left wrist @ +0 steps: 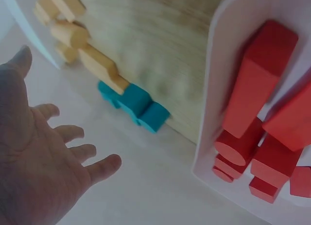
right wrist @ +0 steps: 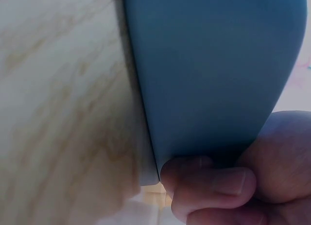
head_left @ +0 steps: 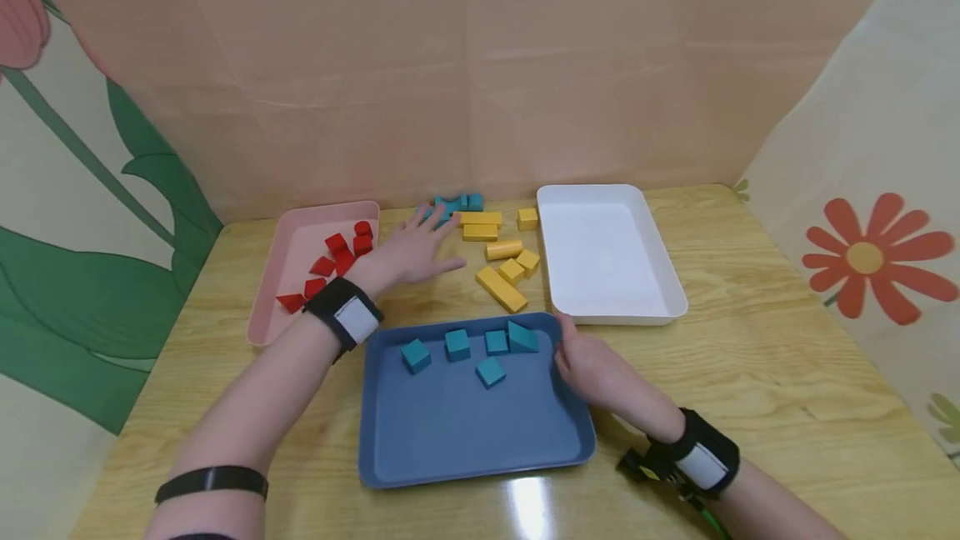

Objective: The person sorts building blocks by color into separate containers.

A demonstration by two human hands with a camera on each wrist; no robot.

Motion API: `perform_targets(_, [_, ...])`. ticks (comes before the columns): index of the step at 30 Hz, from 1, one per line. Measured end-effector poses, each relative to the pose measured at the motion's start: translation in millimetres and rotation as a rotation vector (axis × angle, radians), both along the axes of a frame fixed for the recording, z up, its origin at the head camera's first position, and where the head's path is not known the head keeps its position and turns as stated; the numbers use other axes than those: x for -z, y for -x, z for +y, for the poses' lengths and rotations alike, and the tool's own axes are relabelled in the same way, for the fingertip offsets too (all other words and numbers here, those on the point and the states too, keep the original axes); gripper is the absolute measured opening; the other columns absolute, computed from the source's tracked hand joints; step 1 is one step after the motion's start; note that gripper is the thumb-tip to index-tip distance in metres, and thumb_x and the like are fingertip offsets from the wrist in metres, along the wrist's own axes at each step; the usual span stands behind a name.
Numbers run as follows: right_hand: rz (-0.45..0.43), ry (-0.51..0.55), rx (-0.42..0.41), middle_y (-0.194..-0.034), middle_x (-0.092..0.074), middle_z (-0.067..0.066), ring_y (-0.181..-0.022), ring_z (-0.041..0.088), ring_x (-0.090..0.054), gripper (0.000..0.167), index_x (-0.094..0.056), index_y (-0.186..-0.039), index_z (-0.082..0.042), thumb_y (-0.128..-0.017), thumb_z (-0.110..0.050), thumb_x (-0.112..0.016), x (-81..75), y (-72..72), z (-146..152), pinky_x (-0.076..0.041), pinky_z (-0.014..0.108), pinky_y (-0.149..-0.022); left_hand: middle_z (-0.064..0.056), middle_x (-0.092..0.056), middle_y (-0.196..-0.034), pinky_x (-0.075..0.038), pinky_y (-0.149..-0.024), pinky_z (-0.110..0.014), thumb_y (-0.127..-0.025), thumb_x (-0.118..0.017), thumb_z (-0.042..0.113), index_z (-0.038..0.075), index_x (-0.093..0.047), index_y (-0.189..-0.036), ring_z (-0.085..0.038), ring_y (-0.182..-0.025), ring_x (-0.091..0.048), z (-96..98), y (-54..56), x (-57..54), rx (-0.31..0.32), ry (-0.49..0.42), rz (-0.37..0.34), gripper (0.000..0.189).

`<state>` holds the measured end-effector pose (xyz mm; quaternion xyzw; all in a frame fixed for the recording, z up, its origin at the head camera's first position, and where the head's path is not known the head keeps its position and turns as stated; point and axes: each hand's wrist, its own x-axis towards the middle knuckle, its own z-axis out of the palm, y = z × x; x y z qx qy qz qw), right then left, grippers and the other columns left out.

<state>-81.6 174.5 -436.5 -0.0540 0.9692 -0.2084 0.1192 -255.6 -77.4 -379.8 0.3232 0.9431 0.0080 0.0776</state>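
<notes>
Three shallow trays share a wooden surface [head_left: 757, 340] with blocks sorted by colour. Nearest the person lies the blue tray [head_left: 465, 436], its far part bearing four teal cubes [head_left: 457, 345] and one teal wedge [head_left: 522, 339], the wedge just beside one of the cubes. The right hand [head_left: 592, 363] grips this tray at its right end, near the far corner; in the right wrist view the fingers are curled against the outer wall. The left hand [head_left: 411, 254] reaches past the near right part of the pink tray [head_left: 300, 248], fingers open and spread; the left wrist view shows it apart from the blocks. Beyond its fingertips, by the backdrop [head_left: 525, 65], a small group of teal blocks [head_left: 471, 202] stands on the surface, just beside the yellow blocks [head_left: 501, 289]. The latter, seven in the head view, include bars, cubes and a cylinder, and lie between the pink tray and the white tray [head_left: 611, 257]. Red blocks [head_left: 337, 242] fill much of the right side of the pink tray. The white tray stands at far right, its near left corner close to the blue tray; whether these two touch cannot be told. Both wrists wear black bands [head_left: 318, 304]
</notes>
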Motion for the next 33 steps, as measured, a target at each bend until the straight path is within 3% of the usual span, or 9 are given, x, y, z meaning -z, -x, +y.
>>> perform_targets(10, [-0.025, 0.007, 0.021, -0.059, -0.046, 0.002, -0.045, 0.013, -0.045, 0.054, -0.016, -0.134, -0.001, -0.091, -0.016, -0.044, -0.9, -0.8, 2, -0.039, 0.027, -0.043, -0.011, -0.001, -0.147, -0.024, -0.098, -0.051, -0.082, -0.029, 0.066, 0.021, -0.006, -0.144, -0.032, -0.132, -0.001, 6.7, 25.3, 7.3, -0.067, 0.070, -0.045, 0.080])
perform_targets(20, [-0.052, 0.003, 0.035, -0.061, -0.047, 0.003, -0.047, 0.014, -0.046, 0.056, -0.017, -0.135, -0.002, -0.090, -0.016, -0.046, -1.8, -1.4, -4, -0.039, 0.028, -0.044, -0.013, -0.001, -0.147, -0.023, -0.098, -0.051, -0.085, -0.033, 0.061, 0.017, -0.006, -0.144, -0.032, -0.132, 0.000, 11.8, 34.6, 10.1, -0.085, 0.087, -0.089, 0.078])
perform_targets(28, [-0.027, -0.003, 0.028, -0.059, -0.046, 0.002, -0.046, 0.013, -0.045, 0.053, -0.018, -0.134, -0.002, -0.091, -0.016, -0.044, 1.4, -4.5, -6, -0.039, 0.027, -0.043, -0.012, -0.009, -0.146, -0.017, -0.102, -0.044, -0.088, -0.042, 0.048, 0.009, -0.012, -0.143, -0.033, -0.132, -0.004, 11.4, 38.4, 18.3, -0.047, 0.093, -0.120, 0.073])
perform_targets(33, [-0.037, -0.004, 0.044, -0.059, -0.046, 0.002, -0.047, 0.014, -0.045, 0.055, -0.017, -0.135, -0.001, -0.090, -0.016, -0.046, -3.4, -4.5, -4, -0.038, 0.028, -0.044, -0.014, -0.019, -0.143, -0.019, -0.102, -0.042, -0.087, -0.052, 0.031, 0.006, -0.023, -0.140, -0.034, -0.130, -0.016, 16.5, 41.5, 18.9, -0.013, 0.061, -0.085, 0.065])
